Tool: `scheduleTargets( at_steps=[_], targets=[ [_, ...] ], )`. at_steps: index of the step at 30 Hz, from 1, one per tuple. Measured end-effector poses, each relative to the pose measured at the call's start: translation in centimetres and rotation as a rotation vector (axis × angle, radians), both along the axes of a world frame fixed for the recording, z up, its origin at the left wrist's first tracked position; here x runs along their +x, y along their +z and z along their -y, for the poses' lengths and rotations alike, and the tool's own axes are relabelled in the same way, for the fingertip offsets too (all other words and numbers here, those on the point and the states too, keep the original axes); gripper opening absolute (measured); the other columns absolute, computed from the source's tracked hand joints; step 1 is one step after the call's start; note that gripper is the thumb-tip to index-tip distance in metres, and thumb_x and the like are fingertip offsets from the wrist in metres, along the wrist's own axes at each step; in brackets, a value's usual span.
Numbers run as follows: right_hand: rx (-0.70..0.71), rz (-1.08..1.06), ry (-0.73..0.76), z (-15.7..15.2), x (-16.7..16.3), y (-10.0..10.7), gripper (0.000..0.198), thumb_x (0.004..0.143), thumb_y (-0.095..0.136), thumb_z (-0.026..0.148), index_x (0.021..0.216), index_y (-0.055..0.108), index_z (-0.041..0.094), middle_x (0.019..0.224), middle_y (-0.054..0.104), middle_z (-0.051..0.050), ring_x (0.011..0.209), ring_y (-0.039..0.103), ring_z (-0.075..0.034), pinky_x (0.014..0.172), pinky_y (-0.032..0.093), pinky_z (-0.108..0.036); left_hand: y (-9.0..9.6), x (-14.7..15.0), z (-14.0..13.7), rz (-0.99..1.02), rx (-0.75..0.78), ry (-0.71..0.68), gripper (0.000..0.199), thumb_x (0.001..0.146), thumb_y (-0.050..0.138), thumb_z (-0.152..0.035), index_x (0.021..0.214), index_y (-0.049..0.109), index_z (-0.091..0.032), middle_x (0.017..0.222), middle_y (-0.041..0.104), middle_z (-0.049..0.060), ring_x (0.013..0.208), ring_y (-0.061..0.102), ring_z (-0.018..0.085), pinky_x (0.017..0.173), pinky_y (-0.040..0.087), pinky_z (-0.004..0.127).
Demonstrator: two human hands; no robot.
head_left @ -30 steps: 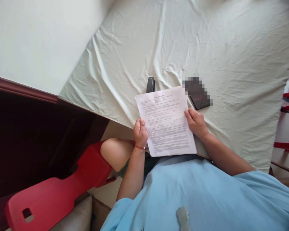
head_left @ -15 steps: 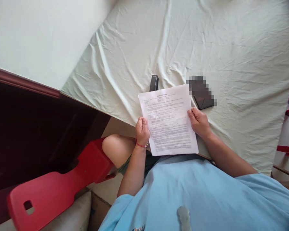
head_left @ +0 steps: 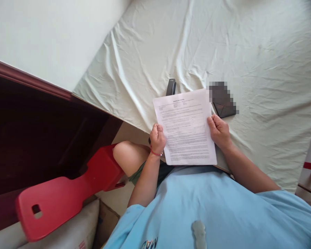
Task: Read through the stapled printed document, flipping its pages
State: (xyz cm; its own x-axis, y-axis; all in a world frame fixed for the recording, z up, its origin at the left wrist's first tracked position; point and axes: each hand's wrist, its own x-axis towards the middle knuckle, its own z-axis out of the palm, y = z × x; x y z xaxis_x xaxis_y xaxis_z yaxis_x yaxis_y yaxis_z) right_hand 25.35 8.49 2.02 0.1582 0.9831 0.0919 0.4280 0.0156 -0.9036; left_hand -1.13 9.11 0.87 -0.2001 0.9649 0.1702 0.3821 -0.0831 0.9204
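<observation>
A printed sheet of paper [head_left: 186, 129], perhaps a stack of sheets, is held upright in front of my chest with its text facing me. My left hand [head_left: 158, 139] wears a red string bracelet and pinches the left edge. On the opposite edge, my right hand [head_left: 219, 130] grips with the thumb on top. Just beyond the top left corner lies a black stapler [head_left: 171, 86], its near end hidden by the paper. A dark flat object [head_left: 224, 103], partly pixelated, rests on the cloth past my right hand.
A wrinkled pale green cloth [head_left: 150, 48] covers the table. Left of my knee stands a red plastic chair [head_left: 57, 200], with whitish sacks [head_left: 85, 221] beneath it. Dark wooden panelling [head_left: 36, 131] lies at the left, under a white surface [head_left: 54, 38].
The view has shifted slightly, so the table things and the paper appear a little further right. Both hands keep the same hold on the paper.
</observation>
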Motion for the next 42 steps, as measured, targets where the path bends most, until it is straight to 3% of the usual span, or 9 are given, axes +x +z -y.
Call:
scheduleTargets(
  at_steps=[6, 14, 21, 27, 36, 42],
  targets=[
    [-0.003, 0.022, -0.005, 0.0, 0.0, 0.1, 0.045, 0.101, 0.046, 0.059, 0.074, 0.044, 0.023, 0.065, 0.043, 0.001, 0.063, 0.042, -0.015, 0.057, 0.030, -0.031, -0.5, -0.2, 0.1, 0.036, 0.002, -0.003, 0.051, 0.100, 0.045, -0.064, 0.073, 0.045, -0.020, 0.063, 0.042, -0.001, 0.058, 0.040, 0.013, 0.057, 0.032, 0.030],
    [-0.023, -0.024, -0.004, 0.0, 0.2, 0.0, 0.044, 0.101, 0.048, 0.058, 0.074, 0.045, 0.023, 0.066, 0.045, 0.001, 0.063, 0.042, -0.015, 0.056, 0.030, -0.030, -1.1, -0.4, 0.3, 0.269, -0.073, -0.048, 0.047, 0.097, 0.053, -0.061, 0.075, 0.045, -0.020, 0.067, 0.041, 0.000, 0.059, 0.036, 0.012, 0.054, 0.031, 0.028],
    [-0.024, -0.046, -0.027, 0.0, -0.1, 0.2, 0.038, 0.099, 0.053, 0.054, 0.080, 0.054, 0.022, 0.064, 0.043, 0.003, 0.060, 0.038, -0.013, 0.057, 0.030, -0.029, -0.8, -0.6, 0.2, 0.085, -0.017, -0.042, 0.046, 0.101, 0.047, -0.056, 0.074, 0.043, -0.020, 0.065, 0.037, -0.001, 0.060, 0.034, 0.013, 0.058, 0.029, 0.029],
    [-0.020, -0.026, -0.038, 0.1, 0.0, 0.1, 0.042, 0.097, 0.056, 0.053, 0.072, 0.046, 0.022, 0.062, 0.039, 0.004, 0.060, 0.036, -0.012, 0.055, 0.027, -0.028, -0.7, -0.5, 0.1, 0.114, -0.023, -0.047, 0.045, 0.102, 0.048, -0.054, 0.074, 0.044, -0.019, 0.066, 0.040, -0.002, 0.061, 0.036, 0.012, 0.059, 0.031, 0.027],
    [-0.022, -0.107, -0.102, 0.0, -0.1, 0.1, 0.038, 0.097, 0.055, 0.055, 0.079, 0.055, 0.022, 0.062, 0.044, 0.004, 0.057, 0.037, -0.012, 0.055, 0.030, -0.028, -0.5, -0.5, -0.1, 0.047, -0.023, -0.026, 0.047, 0.101, 0.048, -0.057, 0.074, 0.049, -0.018, 0.063, 0.045, -0.001, 0.059, 0.039, 0.011, 0.058, 0.032, 0.027],
    [-0.015, -0.045, -0.099, -0.1, -0.1, 0.1, 0.036, 0.097, 0.056, 0.051, 0.075, 0.054, 0.021, 0.061, 0.044, 0.004, 0.057, 0.037, -0.012, 0.056, 0.030, -0.029, -0.5, -0.5, -0.1, 0.107, -0.028, -0.036, 0.047, 0.100, 0.048, -0.057, 0.075, 0.049, -0.018, 0.065, 0.044, -0.001, 0.060, 0.038, 0.011, 0.057, 0.033, 0.026]
  ],
)
